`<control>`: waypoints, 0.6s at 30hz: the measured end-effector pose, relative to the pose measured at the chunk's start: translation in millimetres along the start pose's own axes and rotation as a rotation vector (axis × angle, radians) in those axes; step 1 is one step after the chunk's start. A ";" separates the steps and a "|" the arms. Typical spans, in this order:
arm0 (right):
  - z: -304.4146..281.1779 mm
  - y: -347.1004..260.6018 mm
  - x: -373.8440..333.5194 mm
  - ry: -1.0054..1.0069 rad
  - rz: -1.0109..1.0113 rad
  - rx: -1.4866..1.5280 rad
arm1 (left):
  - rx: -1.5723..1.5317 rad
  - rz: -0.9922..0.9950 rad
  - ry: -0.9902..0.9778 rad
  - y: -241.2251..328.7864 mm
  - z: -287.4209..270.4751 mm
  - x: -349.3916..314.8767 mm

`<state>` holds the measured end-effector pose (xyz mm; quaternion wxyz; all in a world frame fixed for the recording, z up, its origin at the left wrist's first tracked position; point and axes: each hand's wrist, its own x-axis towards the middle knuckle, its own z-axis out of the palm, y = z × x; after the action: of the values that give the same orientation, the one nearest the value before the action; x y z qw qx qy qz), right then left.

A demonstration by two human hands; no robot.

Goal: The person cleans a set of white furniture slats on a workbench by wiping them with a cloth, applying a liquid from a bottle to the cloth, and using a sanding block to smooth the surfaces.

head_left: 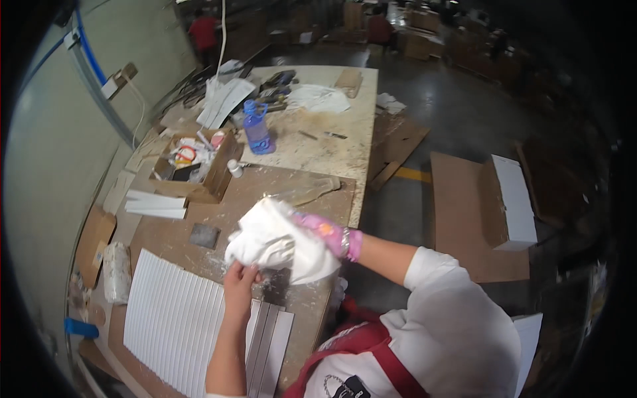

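Cloth [264, 229] seems mid-handling: left hand [240, 282] pinches its seven-o'clock edge; right hand [323, 231], at two o'clock, cannot be told; turning calls for both.

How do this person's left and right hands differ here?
The left hand is bare; the right hand wears a pink glove. The left hand is at the lower-left edge of the white cloth, the right hand at its upper right. Both touch the cloth.
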<state>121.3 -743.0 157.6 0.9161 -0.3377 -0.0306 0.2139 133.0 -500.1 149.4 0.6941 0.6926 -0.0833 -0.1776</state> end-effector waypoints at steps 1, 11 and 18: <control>-5.3 -13.3 -2.7 0.021 0.103 0.151 | 0.025 -0.003 -0.004 9.7 9.1 9.3; -122.0 7.8 -57.4 -0.082 0.043 -0.051 | 0.972 0.030 -0.419 20.2 29.3 45.2; -192.9 -109.8 -131.7 0.403 -0.373 -0.094 | 1.511 0.649 -0.210 17.2 96.7 196.7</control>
<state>81.3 -988.9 90.1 0.9105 -0.4042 0.0806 -0.0316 281.9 -661.7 143.4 0.0470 0.8938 -0.4402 0.0716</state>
